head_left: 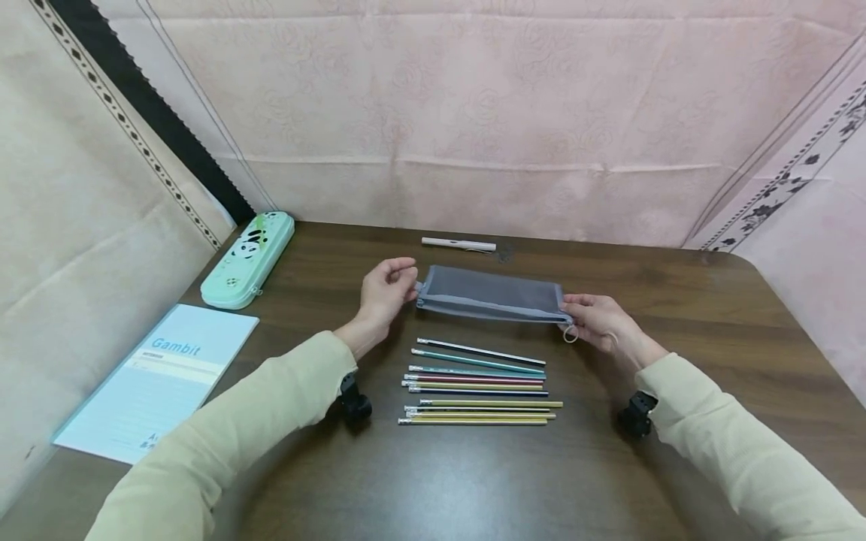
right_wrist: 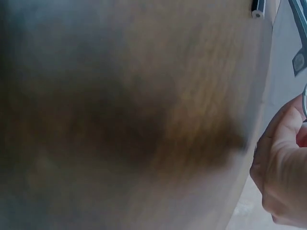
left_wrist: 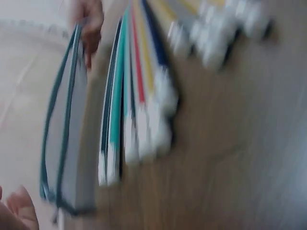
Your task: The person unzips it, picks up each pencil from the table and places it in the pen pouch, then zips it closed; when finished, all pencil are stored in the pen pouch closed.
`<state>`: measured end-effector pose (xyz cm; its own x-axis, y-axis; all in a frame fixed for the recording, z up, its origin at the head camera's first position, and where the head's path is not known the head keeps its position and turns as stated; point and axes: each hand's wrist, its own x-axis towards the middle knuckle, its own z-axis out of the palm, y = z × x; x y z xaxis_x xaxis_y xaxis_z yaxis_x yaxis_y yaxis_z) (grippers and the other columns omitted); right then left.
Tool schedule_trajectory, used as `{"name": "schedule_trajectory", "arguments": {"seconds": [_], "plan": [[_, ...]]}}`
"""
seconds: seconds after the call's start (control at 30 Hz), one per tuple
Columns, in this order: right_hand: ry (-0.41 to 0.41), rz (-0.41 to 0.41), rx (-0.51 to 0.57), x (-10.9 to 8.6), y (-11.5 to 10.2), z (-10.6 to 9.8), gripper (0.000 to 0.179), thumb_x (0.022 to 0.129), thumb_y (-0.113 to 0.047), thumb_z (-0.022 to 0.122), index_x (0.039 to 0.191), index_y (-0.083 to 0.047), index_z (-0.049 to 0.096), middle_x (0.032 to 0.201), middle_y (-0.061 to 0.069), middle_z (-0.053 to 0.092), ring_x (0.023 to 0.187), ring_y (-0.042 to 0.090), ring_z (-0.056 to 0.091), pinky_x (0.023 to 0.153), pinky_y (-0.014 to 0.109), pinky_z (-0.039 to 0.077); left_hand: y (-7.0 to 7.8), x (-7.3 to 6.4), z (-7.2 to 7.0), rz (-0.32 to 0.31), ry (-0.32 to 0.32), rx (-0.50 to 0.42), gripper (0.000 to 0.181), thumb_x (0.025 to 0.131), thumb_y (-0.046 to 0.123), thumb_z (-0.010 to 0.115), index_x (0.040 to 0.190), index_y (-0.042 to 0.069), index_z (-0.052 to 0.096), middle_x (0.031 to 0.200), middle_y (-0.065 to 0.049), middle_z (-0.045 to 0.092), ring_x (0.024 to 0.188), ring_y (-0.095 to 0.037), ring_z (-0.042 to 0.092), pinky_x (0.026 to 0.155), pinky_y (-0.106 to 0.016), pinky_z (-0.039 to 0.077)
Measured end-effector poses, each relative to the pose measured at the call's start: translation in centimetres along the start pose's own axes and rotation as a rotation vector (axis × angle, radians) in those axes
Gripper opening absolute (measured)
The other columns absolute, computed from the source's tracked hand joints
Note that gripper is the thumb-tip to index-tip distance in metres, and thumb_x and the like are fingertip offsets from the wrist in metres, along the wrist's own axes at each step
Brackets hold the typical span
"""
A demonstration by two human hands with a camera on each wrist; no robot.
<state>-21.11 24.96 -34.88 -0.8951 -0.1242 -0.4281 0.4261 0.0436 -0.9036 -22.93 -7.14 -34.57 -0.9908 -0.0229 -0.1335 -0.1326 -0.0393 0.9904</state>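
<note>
A grey-blue mesh zip pouch (head_left: 494,294) lies lengthwise between the two hands, above the row of pencils. My right hand (head_left: 602,321) grips its right end between thumb and fingers, beside a metal zip ring (head_left: 570,333). At the other end is my left hand (head_left: 389,293), bent fingers close to the pouch's corner tab; in the blurred left wrist view its thumb (left_wrist: 21,208) appears apart from the pouch (left_wrist: 67,124). Several pencils lie side by side on the table below: dark, teal and red ones (head_left: 476,378), with yellowish ones (head_left: 480,413) nearest me.
Behind the pouch lies a white pen (head_left: 458,244). A mint-green panda pencil case (head_left: 249,259) sits at the table's back left, with a light blue Gambit notebook (head_left: 158,379) in front of it. Pale cloth (head_left: 473,113) hangs behind the wooden table (head_left: 710,338).
</note>
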Motion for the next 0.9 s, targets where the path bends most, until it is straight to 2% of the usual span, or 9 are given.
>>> {"name": "schedule_trajectory", "arguments": {"seconds": [0.07, 0.17, 0.23, 0.33, 0.5, 0.63, 0.7, 0.8, 0.9], "plan": [[-0.001, 0.004, 0.045, -0.1, 0.1, -0.1, 0.045, 0.098, -0.007, 0.043, 0.137, 0.008, 0.026, 0.077, -0.003, 0.059, 0.066, 0.004, 0.058, 0.057, 0.014, 0.050, 0.1, -1.2, 1.1, -0.048, -0.099, -0.041, 0.029, 0.092, 0.007, 0.059, 0.119, -0.002, 0.057, 0.101, -0.013, 0.062, 0.079, -0.013, 0.060, 0.074, -0.022, 0.056], [-0.001, 0.011, 0.125, -0.2, 0.2, -0.1, 0.039, 0.098, -0.006, 0.043, 0.133, 0.006, 0.030, 0.076, -0.002, 0.059, 0.066, 0.006, 0.059, 0.057, 0.015, 0.050, -0.2, -2.7, 2.7, -0.236, -0.305, -0.073, 0.030, 0.094, 0.012, 0.057, 0.120, -0.001, 0.057, 0.097, -0.008, 0.066, 0.078, -0.009, 0.064, 0.082, -0.026, 0.055], [-0.005, 0.014, 0.161, -0.3, 0.3, 0.0, 0.031, 0.098, -0.006, 0.043, 0.127, 0.003, 0.035, 0.075, -0.001, 0.060, 0.065, 0.007, 0.059, 0.057, 0.015, 0.050, -0.6, -3.2, 3.7, -0.356, -0.398, -0.093, 0.033, 0.095, 0.015, 0.055, 0.124, -0.001, 0.055, 0.102, -0.011, 0.068, 0.082, -0.012, 0.067, 0.088, -0.028, 0.053], [-0.015, 0.023, 0.205, -0.6, 0.3, 0.1, 0.019, 0.098, -0.005, 0.044, 0.116, -0.001, 0.040, 0.074, -0.001, 0.059, 0.065, 0.007, 0.060, 0.058, 0.015, 0.051, -1.2, -3.3, 5.1, -0.463, -0.413, -0.160, 0.037, 0.097, 0.018, 0.052, 0.127, -0.002, 0.052, 0.113, -0.018, 0.065, 0.092, -0.019, 0.068, 0.088, -0.028, 0.052], [-0.035, 0.022, 0.186, -1.2, 0.5, 0.2, 0.025, 0.098, -0.007, 0.045, 0.121, 0.001, 0.039, 0.077, -0.001, 0.060, 0.069, 0.006, 0.060, 0.063, 0.017, 0.054, -1.7, -2.8, 6.8, -0.484, -0.333, -0.248, 0.034, 0.099, 0.013, 0.048, 0.128, -0.005, 0.049, 0.121, -0.021, 0.060, 0.105, -0.024, 0.064, 0.084, -0.024, 0.054], [0.029, -0.081, -0.073, -1.6, 0.7, 0.2, 0.048, 0.098, -0.012, 0.046, 0.137, 0.010, 0.027, 0.084, 0.000, 0.058, 0.069, 0.002, 0.060, 0.064, 0.017, 0.054, -1.9, -2.7, 7.7, -0.445, -0.328, -0.208, 0.029, 0.099, 0.008, 0.046, 0.123, -0.007, 0.052, 0.120, -0.021, 0.061, 0.101, -0.021, 0.066, 0.083, -0.023, 0.054], [0.102, -0.231, -0.295, -1.7, 0.8, 0.2, 0.050, 0.098, -0.013, 0.048, 0.137, 0.012, 0.030, 0.089, 0.005, 0.056, 0.074, 0.005, 0.058, 0.066, 0.015, 0.053, -1.8, -2.7, 8.1, -0.428, -0.337, -0.179, 0.028, 0.098, 0.007, 0.047, 0.121, -0.008, 0.053, 0.117, -0.021, 0.063, 0.098, -0.020, 0.067, 0.081, -0.023, 0.054], [0.213, -0.492, -0.619, -1.9, 0.6, 0.8, 0.040, 0.095, -0.012, 0.056, 0.127, 0.010, 0.047, 0.093, 0.013, 0.056, 0.079, 0.013, 0.055, 0.065, 0.014, 0.049, -1.7, -2.8, 8.7, -0.410, -0.351, -0.150, 0.028, 0.098, 0.006, 0.047, 0.120, -0.009, 0.053, 0.115, -0.021, 0.064, 0.098, -0.020, 0.067, 0.079, -0.022, 0.055], [0.190, -0.681, -0.790, -1.9, 0.1, 2.1, 0.028, 0.089, -0.010, 0.064, 0.114, 0.003, 0.060, 0.091, 0.014, 0.061, 0.081, 0.021, 0.055, 0.066, 0.016, 0.046, -1.7, -2.9, 9.2, -0.390, -0.363, -0.140, 0.027, 0.098, 0.005, 0.047, 0.120, -0.009, 0.054, 0.114, -0.022, 0.064, 0.097, -0.020, 0.067, 0.080, -0.023, 0.055]]}}
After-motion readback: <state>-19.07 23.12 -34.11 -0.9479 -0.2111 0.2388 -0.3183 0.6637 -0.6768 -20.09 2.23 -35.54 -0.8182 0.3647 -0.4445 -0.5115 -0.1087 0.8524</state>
